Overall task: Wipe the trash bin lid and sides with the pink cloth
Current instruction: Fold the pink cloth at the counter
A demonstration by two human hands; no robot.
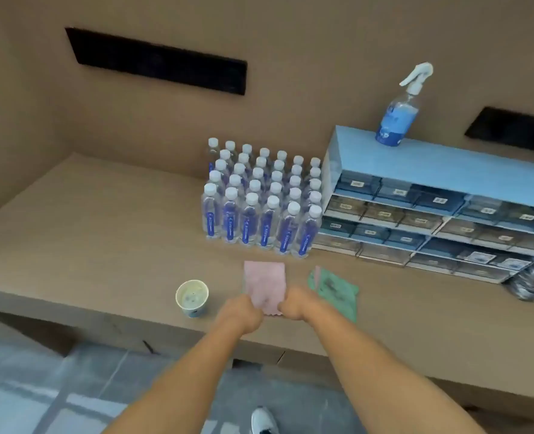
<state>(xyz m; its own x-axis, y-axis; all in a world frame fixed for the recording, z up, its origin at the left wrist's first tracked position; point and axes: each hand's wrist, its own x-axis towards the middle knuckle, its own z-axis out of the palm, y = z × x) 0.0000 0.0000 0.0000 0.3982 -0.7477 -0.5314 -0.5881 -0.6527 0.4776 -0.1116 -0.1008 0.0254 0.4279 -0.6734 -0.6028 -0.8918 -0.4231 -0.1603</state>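
Observation:
The pink cloth (pixel 264 281) lies flat on the brown counter (pixel 103 239), just in front of the rows of water bottles. My left hand (pixel 240 313) grips its near left edge and my right hand (pixel 295 305) grips its near right edge, both with fingers closed on the fabric. The far part of the cloth rests spread on the counter. No trash bin shows in this view.
A paper cup (pixel 192 296) stands left of my hands. A green cloth (pixel 336 288) lies to the right. Several water bottles (pixel 259 198) stand behind, beside a blue drawer cabinet (pixel 441 208) with a spray bottle (pixel 398 117) on top. A shoe (pixel 264 421) shows on the floor.

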